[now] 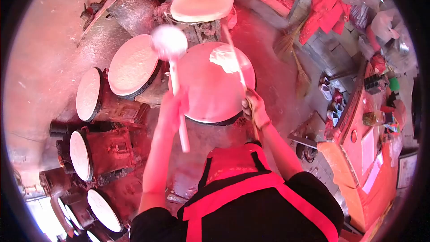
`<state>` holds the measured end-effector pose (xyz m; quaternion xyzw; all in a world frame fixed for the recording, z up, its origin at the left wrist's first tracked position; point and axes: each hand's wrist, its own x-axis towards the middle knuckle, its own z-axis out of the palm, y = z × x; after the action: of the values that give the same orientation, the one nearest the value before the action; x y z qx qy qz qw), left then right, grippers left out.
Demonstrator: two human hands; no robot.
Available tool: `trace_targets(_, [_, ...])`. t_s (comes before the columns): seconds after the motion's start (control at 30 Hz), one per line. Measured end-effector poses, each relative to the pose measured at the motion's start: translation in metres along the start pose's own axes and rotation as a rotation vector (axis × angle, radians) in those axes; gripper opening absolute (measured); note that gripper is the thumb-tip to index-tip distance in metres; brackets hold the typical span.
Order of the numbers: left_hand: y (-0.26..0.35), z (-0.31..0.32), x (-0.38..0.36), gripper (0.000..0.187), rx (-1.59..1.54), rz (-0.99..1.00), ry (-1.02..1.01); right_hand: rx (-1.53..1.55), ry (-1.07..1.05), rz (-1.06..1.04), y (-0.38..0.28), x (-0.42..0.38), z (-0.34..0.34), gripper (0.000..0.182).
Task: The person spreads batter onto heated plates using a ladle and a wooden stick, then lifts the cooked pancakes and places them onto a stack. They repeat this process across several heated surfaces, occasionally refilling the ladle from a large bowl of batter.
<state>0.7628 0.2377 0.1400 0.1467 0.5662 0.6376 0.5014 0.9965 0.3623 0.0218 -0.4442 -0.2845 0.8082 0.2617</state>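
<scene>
My left hand (173,110) is closed around the pale handle of a ladle (174,74), whose round white head is blurred by motion. That head hangs over the upper left edge of a large round flat griddle (210,92). In my right hand (255,108) is a long thin stick (237,62), its far end reaching over the griddle and partly blurred. Near the stick, a white patch like batter (225,59) lies on the griddle's surface. Both hands are above the near part of the griddle.
Beyond the griddle is another round plate (201,3), cream-coloured on top. Several more pale discs on dark stands, including a near one (133,66), line the left. A broom (301,74) stands right, by several shoes (329,92) and a cluttered orange-covered table (342,175).
</scene>
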Motion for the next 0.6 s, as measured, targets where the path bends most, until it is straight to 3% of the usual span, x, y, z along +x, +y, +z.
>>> trace_targets(0.13, [-0.066,-0.06,-0.057,0.02,0.043,-0.189,0.13,0.013,0.26,-0.181,0.067,-0.02,0.002,0.041])
trace_targets(0.2, [-0.087,-0.085,-0.082,0.016,0.024,-0.211,0.119,0.011,0.199,-0.227,0.076,-0.011,0.02,0.041])
trace_targets(0.4, [-0.117,-0.109,-0.125,0.011,-0.031,-0.064,0.418,-0.152,0.145,-0.173,0.051,0.044,0.083,0.044])
trace_targets(0.47, [-0.123,-0.123,-0.132,0.01,-0.057,-0.059,0.436,-0.307,0.103,-0.113,0.039,0.048,0.088,0.045])
trace_targets(0.6, [-0.126,-0.143,-0.142,0.011,-0.13,-0.069,0.5,-0.302,-0.044,-0.037,0.018,0.001,0.056,0.045])
